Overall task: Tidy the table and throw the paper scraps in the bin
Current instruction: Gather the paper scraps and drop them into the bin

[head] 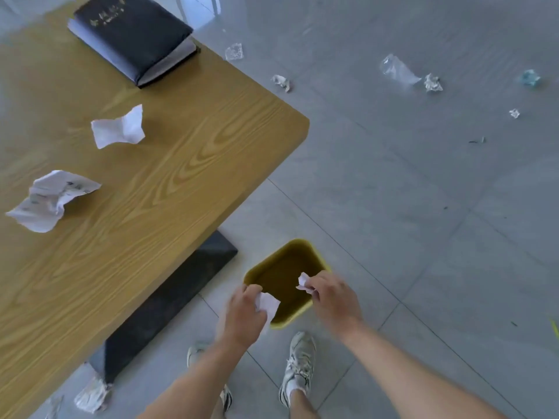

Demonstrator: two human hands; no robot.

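Note:
A small olive-yellow bin (302, 247) stands on the grey floor just past the table's corner. Both hands hover over its near rim. My left hand (243, 317) grips a white paper scrap (268, 302). My right hand (332, 297) pinches a smaller white scrap (303, 280) above the bin's opening. On the wooden table (169, 176) lie two more crumpled papers: a white one (118, 128) toward the middle and a printed one (51, 199) at the left edge.
A thick black book (133, 34) lies at the table's far end. Several crumpled papers and clear plastic scraps litter the floor, such as (281, 82), (397, 70), (433, 83) and a wad (92, 396) by the black table leg (169, 300). My two shoes stand behind the bin.

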